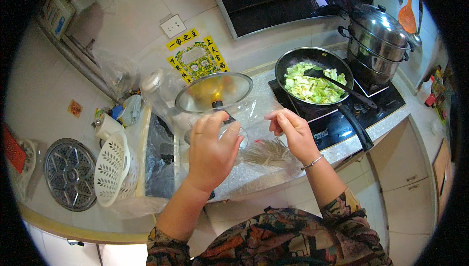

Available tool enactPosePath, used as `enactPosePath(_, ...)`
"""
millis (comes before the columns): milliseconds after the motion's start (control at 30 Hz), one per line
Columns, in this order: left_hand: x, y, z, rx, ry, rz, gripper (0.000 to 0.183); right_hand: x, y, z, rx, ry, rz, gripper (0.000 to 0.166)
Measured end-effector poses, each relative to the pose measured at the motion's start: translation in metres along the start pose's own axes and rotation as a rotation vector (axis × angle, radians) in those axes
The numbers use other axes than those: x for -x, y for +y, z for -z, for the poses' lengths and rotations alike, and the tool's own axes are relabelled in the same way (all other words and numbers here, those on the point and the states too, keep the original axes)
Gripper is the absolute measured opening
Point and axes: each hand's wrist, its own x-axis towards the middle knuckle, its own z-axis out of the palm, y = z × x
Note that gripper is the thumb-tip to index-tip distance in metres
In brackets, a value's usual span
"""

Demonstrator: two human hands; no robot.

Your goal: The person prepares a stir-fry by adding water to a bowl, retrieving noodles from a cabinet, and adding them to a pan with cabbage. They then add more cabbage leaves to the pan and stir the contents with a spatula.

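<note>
Both my hands are raised over the counter, around a clear plastic bag [253, 110]. My right hand [295, 134] pinches thumb against fingers at what looks like the bag's thin edge; a bracelet circles that wrist. The fingers of my left hand [212, 148] are curled with the thumb apart, and whether they grip the film is hard to see. Below and between the hands lies a bundle of thin dried noodles [269, 151] in clear wrapping. Just beyond my left hand a glass pan lid [234, 86] stands tilted, its dark knob towards me.
A frying pan [280, 64] of chopped cabbage [304, 86] and a black spatula [346, 89] sits on the cooktop [318, 124], its handle jutting past the counter edge. Behind stands a steel steamer pot [377, 46]. Leftward are a white colander [111, 167] and a steamer rack [73, 174].
</note>
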Motion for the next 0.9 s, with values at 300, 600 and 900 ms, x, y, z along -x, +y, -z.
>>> enactPosePath(300,-0.003,-0.012,0.013,0.695,-0.729,0.358,0.016,-0.006,-0.001,-0.004,0.166,-0.055,0.1,0.023)
enactPosePath(600,0.024,-0.034,0.002,1.796,-0.621,1.024,0.015,0.041,0.051,0.056,0.388,0.406,0.083,0.02)
enactPosePath(900,0.102,0.006,-0.004,2.107,-0.084,1.339,0.013,0.165,0.135,0.009,-0.816,-0.058,-1.246,0.063)
